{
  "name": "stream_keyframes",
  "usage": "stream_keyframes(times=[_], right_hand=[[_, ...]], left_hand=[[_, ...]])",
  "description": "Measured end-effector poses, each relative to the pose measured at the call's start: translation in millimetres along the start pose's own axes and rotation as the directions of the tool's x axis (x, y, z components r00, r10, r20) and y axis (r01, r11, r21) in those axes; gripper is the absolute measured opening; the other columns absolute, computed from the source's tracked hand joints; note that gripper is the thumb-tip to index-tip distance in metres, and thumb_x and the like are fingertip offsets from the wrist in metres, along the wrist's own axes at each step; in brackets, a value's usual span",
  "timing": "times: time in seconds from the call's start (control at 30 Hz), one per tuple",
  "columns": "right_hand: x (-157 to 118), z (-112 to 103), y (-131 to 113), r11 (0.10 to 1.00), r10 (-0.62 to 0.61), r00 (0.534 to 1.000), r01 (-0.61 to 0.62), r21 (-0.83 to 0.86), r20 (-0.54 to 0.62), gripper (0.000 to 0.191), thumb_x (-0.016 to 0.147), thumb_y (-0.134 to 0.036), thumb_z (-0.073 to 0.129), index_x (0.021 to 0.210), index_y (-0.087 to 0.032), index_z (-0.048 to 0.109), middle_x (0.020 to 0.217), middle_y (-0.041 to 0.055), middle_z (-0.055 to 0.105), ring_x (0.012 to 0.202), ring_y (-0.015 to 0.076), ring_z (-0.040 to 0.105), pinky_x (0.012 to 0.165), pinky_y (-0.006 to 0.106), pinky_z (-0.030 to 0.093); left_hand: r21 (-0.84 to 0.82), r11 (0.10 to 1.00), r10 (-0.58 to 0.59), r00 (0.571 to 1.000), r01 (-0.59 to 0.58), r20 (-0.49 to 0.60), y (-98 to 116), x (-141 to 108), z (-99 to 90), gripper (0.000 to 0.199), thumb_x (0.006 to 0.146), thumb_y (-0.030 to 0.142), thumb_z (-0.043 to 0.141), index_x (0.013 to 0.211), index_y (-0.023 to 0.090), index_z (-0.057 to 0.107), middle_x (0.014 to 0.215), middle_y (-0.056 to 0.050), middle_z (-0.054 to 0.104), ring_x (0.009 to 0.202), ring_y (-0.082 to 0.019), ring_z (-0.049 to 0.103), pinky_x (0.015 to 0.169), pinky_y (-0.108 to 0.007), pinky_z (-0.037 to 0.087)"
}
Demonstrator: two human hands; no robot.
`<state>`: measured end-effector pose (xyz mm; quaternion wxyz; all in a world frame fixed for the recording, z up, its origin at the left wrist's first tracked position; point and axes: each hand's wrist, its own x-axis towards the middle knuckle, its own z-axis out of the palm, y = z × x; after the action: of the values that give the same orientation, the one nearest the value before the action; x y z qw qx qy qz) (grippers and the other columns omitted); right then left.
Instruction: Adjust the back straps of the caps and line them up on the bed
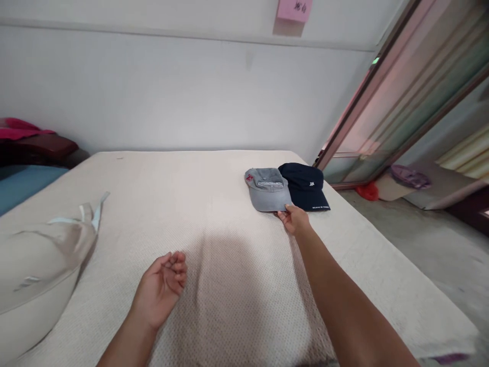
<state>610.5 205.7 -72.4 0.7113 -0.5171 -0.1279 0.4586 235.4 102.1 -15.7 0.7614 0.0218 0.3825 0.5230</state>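
Observation:
A grey baseball cap (268,189) with light lettering and a red patch lies toward the far right of the covered surface. My right hand (294,219) pinches the front edge of its brim between thumb and fingers. Partly behind the grey one, and touching it, is a dark navy cap (303,183) with white marks on its crown and brim. My left hand (162,285) hovers palm up over the cover near the front, its fingers loosely curled and nothing in them. Further left sits a beige hat (38,270) with pale ties, cut off by the picture's edge.
A cream textured cover (183,193) spreads over the surface, up to a white wall (171,97). Pink paper (294,10) hangs on the wall. Dark red and blue things (34,153) stand at the far left. Beyond the right edge are the floor (439,234) and a red bag (367,191).

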Motion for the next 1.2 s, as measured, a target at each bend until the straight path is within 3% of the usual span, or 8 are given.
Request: stream_keyframes(times=[0.2,0.43,0.57,0.8,0.93,1.03,1.13,1.2], right_hand=[[-28.2,-2.0,6.6,0.995,-0.049,0.998,0.046,-0.084,-0.036,0.019,0.072,-0.014,0.061,0.078,-0.018,0.044,0.061,0.0004,0.057,0.058,0.0159,0.064,0.052,0.027,0.055],[-81.7,-4.0,19.7,0.982,-0.116,0.992,0.106,-0.158,-0.054,0.027,0.064,-0.008,0.061,0.087,-0.017,0.049,0.059,-0.0023,0.058,0.049,0.0113,0.059,0.044,0.021,0.051],[-113.1,5.1,34.1,0.960,-0.115,0.993,0.105,-0.259,-0.024,0.025,0.061,-0.013,0.065,0.084,-0.015,0.054,0.063,0.0011,0.060,0.052,0.0130,0.060,0.045,0.024,0.051],[-181.0,34.1,72.2,0.963,-0.003,0.998,0.021,-0.267,0.065,0.021,0.062,-0.015,0.065,0.081,-0.015,0.057,0.066,0.0022,0.061,0.052,0.0108,0.058,0.044,0.021,0.045],[-195.5,38.4,86.9,0.966,-0.024,0.993,0.053,-0.251,0.116,0.022,0.063,-0.022,0.067,0.081,-0.016,0.057,0.066,0.0012,0.061,0.051,0.0099,0.056,0.044,0.021,0.043],[-192.9,38.1,90.3,0.968,-0.026,0.991,0.057,-0.243,0.129,0.025,0.061,-0.025,0.069,0.081,-0.016,0.057,0.066,0.0009,0.060,0.049,0.0097,0.054,0.041,0.021,0.041],[-188.8,40.2,88.8,0.963,-0.005,0.991,0.042,-0.268,0.137,0.027,0.059,-0.025,0.070,0.081,-0.016,0.058,0.067,0.0017,0.061,0.049,0.0097,0.054,0.040,0.020,0.039],[-187.8,43.2,86.4,0.955,0.022,0.991,0.019,-0.295,0.136,0.025,0.059,-0.023,0.068,0.081,-0.016,0.058,0.067,0.0023,0.062,0.049,0.0093,0.054,0.039,0.019,0.038]], left_hand=[[-0.018,0.999,-0.026,1.000,0.026,0.004,-4.0,-1.3,-2.3,0.015,0.084,0.006,0.043,0.075,0.011,0.055,0.071,-0.002,0.055,0.050,-0.006,0.051,0.040,-0.017,0.043],[-0.029,0.999,-0.015,0.998,0.013,-0.061,-9.5,-9.9,-4.5,0.012,0.080,0.007,0.049,0.071,0.011,0.056,0.065,-0.002,0.057,0.046,-0.006,0.051,0.037,-0.015,0.039],[-0.053,0.994,0.094,0.990,-0.100,-0.108,-1.4,-21.6,-13.5,0.012,0.079,0.009,0.051,0.068,0.013,0.054,0.064,-0.002,0.057,0.045,-0.006,0.051,0.037,-0.016,0.038],[-0.063,0.948,0.297,0.938,-0.312,-0.177,32.0,-63.3,-40.7,0.015,0.081,0.012,0.052,0.066,0.014,0.052,0.067,-0.002,0.059,0.047,-0.007,0.051,0.039,-0.016,0.040],[0.002,0.893,0.431,0.854,-0.450,-0.292,59.5,-94.7,-81.6,0.018,0.081,0.006,0.050,0.066,0.013,0.055,0.065,-0.003,0.061,0.045,-0.007,0.052,0.038,-0.016,0.041],[0.086,0.841,0.517,0.745,-0.535,-0.422,79.6,-116.9,-125.1,0.018,0.079,0.000,0.050,0.068,0.012,0.059,0.064,-0.003,0.063,0.049,-0.008,0.057,0.039,-0.014,0.045],[0.228,0.786,0.594,0.599,-0.575,-0.537,95.8,-131.7,-161.4,0.017,0.080,0.001,0.051,0.071,0.012,0.061,0.067,-0.004,0.065,0.058,-0.011,0.063,0.048,-0.016,0.052],[0.269,0.773,0.611,0.559,-0.575,-0.561,102.9,-135.3,-174.7,0.016,0.080,0.002,0.052,0.074,0.011,0.063,0.071,-0.005,0.066,0.065,-0.013,0.066,0.056,-0.018,0.056]])
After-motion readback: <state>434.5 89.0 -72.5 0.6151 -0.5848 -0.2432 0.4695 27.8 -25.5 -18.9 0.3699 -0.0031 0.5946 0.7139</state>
